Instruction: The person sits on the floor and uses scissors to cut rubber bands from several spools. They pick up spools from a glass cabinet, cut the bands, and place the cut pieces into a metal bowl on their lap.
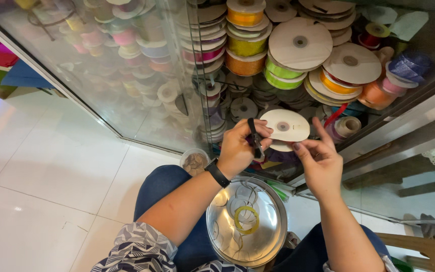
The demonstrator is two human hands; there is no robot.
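My left hand [241, 146], with a black band on its wrist, is closed around black-handled scissors [255, 137] held upright. My right hand [320, 160] pinches something thin at its fingertips just right of the scissors; I cannot make out what it is. Right behind both hands lies a flat white ribbon spool [284, 126] with a grey hub. On my lap rests a round shiny metal tin [273, 211] with a yellow ring and some thin loops inside.
A glass cabinet [142, 75] holds many ribbon spools in orange, green, pink and purple. A small clear tub [195, 161] of brownish bits stands on the white tiled floor [41, 176] by my knee. Glass panels and a wooden piece [429, 247] stand to the right.
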